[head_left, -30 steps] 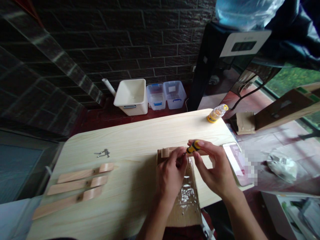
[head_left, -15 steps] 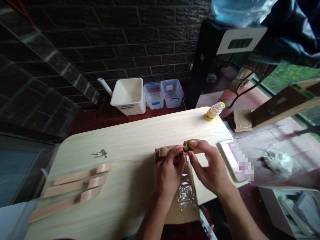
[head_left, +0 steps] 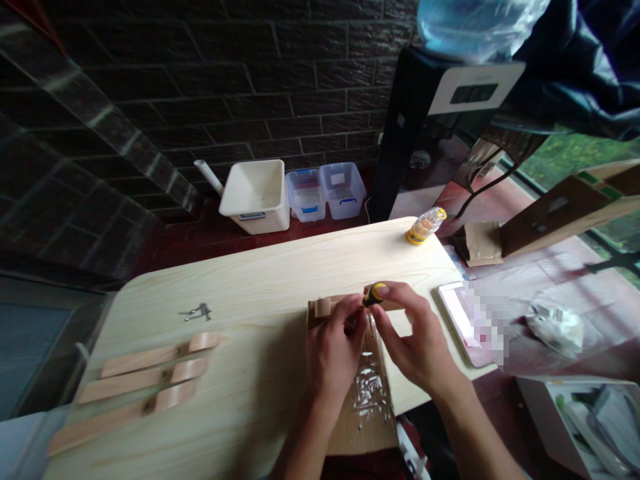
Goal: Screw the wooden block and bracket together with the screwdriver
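Observation:
In my right hand (head_left: 417, 327) is a small yellow-and-black screwdriver (head_left: 375, 293), gripped between thumb and fingers and tilted, its tip end toward my left fingertips. My left hand (head_left: 335, 353) is closed, its fingers pinched on a tan strap with a looped end (head_left: 323, 307), close to the screwdriver's tip. The strap runs across the top of a cardboard box (head_left: 363, 433) with shiny clear tape and passes behind my right fingers. Whatever sits at the tip is hidden by my fingers. Three similar tan straps (head_left: 125, 413) lie side by side on the left of the table.
Small metal screws or fittings (head_left: 197, 311) lie on the pale wood table (head_left: 250, 280). A clear bottle-shaped container with yellow ends (head_left: 426, 225) stands at the far right corner. A phone (head_left: 465, 323) lies at the right edge. Bins (head_left: 257, 193) and a water dispenser (head_left: 440, 133) stand beyond.
The view has shifted slightly. The screwdriver has tilted a little in my right fingers. Both hands keep their places over the box.

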The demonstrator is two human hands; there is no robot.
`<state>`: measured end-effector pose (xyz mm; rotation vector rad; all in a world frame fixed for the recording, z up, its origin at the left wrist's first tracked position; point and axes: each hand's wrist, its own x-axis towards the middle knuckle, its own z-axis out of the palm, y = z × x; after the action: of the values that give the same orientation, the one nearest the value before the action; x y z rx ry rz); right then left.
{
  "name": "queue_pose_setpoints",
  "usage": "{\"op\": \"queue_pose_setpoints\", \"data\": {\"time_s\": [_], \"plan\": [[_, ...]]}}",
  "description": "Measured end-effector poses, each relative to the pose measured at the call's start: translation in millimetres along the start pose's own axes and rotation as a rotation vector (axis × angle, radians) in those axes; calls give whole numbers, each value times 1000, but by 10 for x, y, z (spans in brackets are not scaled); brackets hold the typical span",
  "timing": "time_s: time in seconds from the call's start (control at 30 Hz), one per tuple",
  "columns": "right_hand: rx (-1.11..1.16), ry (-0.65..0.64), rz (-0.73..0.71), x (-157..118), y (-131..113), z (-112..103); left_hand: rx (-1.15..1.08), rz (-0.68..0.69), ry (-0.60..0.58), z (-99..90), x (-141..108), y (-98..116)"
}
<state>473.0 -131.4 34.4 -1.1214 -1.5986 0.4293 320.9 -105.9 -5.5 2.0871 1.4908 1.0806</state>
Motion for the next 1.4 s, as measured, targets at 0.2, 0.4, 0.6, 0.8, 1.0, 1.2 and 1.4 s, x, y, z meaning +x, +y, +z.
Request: {"op": "queue_pose_setpoints", "data": {"time_s": [0.2, 0.4, 0.6, 0.8, 1.0, 1.2, 1.4], "plan": [[-20, 39, -9, -35, 33, -7, -4, 22, 30, 12, -4, -9], [-26, 4, 1, -31, 2, -14, -17, -3, -4, -2, -13, -15], [-29, 17, -6, -15, 13, -17, -11, 4, 6, 12, -13, -14], [-37, -16, -6, 2, -39, -17, 0, -1, -12, -17, -3, 6], [-30, -7, -15, 6, -14, -31, -20, -3, -14, -22, -2, 10], [-32, -10, 23, -28, -40, -53, -38, -4, 3, -4, -7, 2], [-34, -2, 12, -15, -4, -41, -39, -3, 10, -5, -7, 5]]}}
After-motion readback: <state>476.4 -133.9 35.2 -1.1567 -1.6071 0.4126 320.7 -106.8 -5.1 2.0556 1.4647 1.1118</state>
